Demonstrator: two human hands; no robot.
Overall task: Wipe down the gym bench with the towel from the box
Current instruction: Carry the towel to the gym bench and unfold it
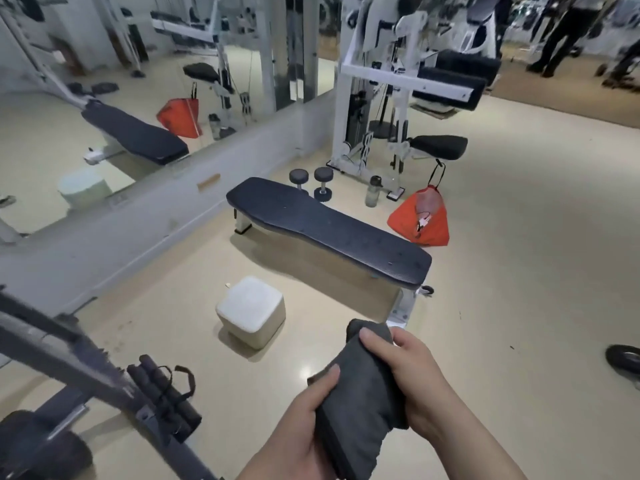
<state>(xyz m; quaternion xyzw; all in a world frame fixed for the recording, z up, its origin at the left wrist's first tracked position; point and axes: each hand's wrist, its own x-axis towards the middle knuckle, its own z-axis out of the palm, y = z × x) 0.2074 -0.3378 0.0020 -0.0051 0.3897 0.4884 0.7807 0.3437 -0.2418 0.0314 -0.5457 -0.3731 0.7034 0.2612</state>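
A folded dark grey towel [360,403] is held in front of me, low in the view. My left hand [304,431] grips its lower left edge. My right hand [412,379] wraps over its upper right side. The flat gym bench [329,226] with a black pad and white legs stands on the floor ahead, well beyond the towel and apart from both hands. A white cube-shaped box [251,311] sits shut on the floor between me and the bench, left of the towel.
An orange drawstring bag [420,220], a water bottle [373,192] and two dumbbells [311,181] lie beyond the bench. A white cable machine [391,98] stands behind. A mirror wall [104,116] runs along the left. Dark equipment with a barbell [86,382] fills the lower left.
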